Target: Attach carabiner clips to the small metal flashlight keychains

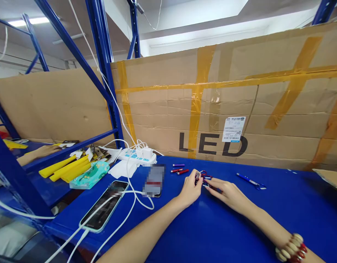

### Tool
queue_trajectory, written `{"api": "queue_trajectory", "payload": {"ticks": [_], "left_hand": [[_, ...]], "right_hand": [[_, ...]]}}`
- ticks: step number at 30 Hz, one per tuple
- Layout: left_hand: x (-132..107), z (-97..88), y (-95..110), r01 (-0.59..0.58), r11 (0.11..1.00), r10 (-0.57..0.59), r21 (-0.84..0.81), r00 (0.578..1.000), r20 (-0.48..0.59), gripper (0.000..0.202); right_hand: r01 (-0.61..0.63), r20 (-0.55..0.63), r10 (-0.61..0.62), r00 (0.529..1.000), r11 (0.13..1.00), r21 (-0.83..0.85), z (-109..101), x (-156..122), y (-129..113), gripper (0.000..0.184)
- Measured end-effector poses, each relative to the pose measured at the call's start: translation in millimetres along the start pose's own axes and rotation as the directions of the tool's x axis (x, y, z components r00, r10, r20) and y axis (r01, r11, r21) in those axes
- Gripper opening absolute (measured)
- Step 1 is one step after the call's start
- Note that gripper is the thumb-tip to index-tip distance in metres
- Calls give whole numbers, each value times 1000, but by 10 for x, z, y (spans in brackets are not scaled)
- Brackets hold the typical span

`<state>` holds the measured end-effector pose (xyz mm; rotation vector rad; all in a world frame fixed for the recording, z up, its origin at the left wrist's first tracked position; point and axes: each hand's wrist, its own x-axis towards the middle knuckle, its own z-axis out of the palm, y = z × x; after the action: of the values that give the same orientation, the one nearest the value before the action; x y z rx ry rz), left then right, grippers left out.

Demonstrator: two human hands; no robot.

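Observation:
My left hand (190,188) is closed in a pinch around a small dark, shiny piece (197,176), mostly hidden by the fingers. Just to its right, my right hand (226,194) has its fingers drawn together at some small red and dark pieces (207,177); what lies between its fingertips is too small to name. Beyond my left hand lie two short red tubes, one red tube (176,170) and another red tube (183,172), with a purple tube (178,165) behind them. A blue pen-like stick (247,179) with a looped end rests farther right.
Left of my hands are a phone (102,210) with white cables, a second phone (154,180) and a white power strip (137,156). Yellow tubes (65,168) and a teal packet (90,174) lie beside the blue frame. Another person's hand (45,150) is at far left. Cardboard (163,113) walls the back.

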<state>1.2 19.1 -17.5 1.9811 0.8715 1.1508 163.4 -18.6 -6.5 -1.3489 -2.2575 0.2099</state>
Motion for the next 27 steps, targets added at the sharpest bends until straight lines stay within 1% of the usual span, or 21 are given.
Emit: {"api": "queue_trajectory", "payload": {"ticks": [6,10,17,24,27], "left_hand": [[11,-14,16,19,999,-18,-30,1000,15,14],[16,-26,17,1,999,0,-43,1000,29,17],[-7,-6,14,4,1000,-4,-5,999,41,17],[-26,40,4,43,999,-42,-8,991,126,15],[-13,44,-9,59,998,-56,-29,994,96,13]], "right_hand": [[11,-36,-12,999,999,-49,34,-2,-17,37],[16,-64,-19,998,998,-53,74,-7,-2,37],[32,-69,-36,997,997,-68,84,-13,2,37],[65,-117,-76,990,993,-95,52,-5,5,35],[92,-139,-108,984,989,-114,63,-6,8,36]]}}
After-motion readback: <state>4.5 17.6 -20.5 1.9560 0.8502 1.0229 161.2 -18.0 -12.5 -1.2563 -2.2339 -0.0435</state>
